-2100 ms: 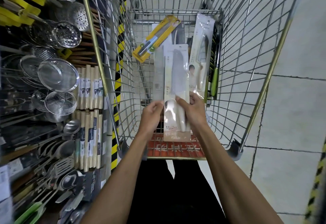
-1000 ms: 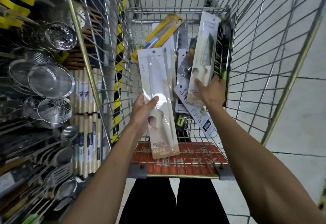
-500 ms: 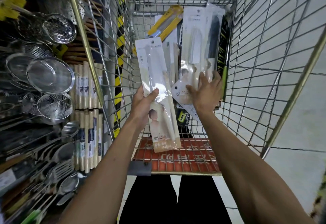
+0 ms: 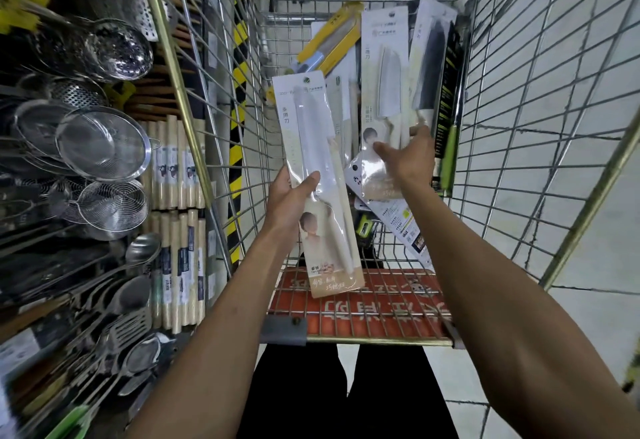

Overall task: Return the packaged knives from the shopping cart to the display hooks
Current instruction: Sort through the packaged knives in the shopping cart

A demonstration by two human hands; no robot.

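My left hand (image 4: pixel 292 201) grips a long beige packaged knife (image 4: pixel 313 148) upright over the near end of the wire shopping cart (image 4: pixel 519 99), thumb across its front. My right hand (image 4: pixel 407 158) holds two more beige knife packages: a pale-bladed one (image 4: pixel 384 75) and behind it a dark-bladed one (image 4: pixel 433 58), both raised inside the cart. Further packages lie in the cart: a yellow-carded knife (image 4: pixel 332 44), a black-and-green one (image 4: pixel 448 120) along the right wall, and a white card (image 4: pixel 398 220) on the bottom.
At my left a display rack holds steel strainers (image 4: pixel 104 142), skimmers, ladles (image 4: pixel 138 248) and packaged wooden rolling pins (image 4: pixel 176 161). A yellow-black striped post (image 4: pixel 237 120) stands between rack and cart. A red panel (image 4: pixel 356 303) spans the cart's near end. Tiled floor lies on the right.
My right hand reached deeper into the cart, gathered a second and third knife package and lifted them. My left hand kept the first package and raised it a little.
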